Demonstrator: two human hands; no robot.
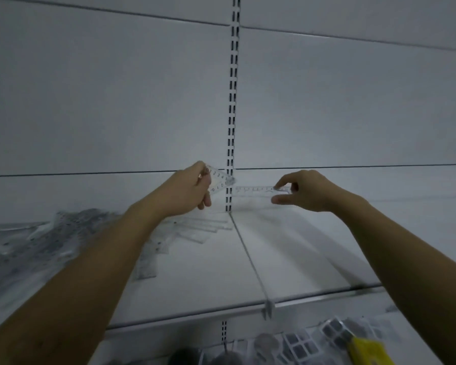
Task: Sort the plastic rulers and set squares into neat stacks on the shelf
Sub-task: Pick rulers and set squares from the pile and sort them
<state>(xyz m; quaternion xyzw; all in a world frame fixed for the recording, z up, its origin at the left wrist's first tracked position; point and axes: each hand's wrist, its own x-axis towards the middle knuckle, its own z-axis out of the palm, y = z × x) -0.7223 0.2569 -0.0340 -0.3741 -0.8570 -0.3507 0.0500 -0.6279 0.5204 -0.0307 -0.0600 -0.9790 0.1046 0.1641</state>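
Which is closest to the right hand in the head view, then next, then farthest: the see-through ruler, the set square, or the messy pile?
1. The clear ruler, pinched in the right hand.
2. The set square, held by the left hand, just to the left.
3. The messy pile, far left on the shelf.

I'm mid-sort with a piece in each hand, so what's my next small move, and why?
Probably lower the right hand and lay its clear ruler flat on the shelf, right of the divider. That hand pinches the ruler above that side, while the left hand grips a set square and the jumbled pile lies left of the divider.
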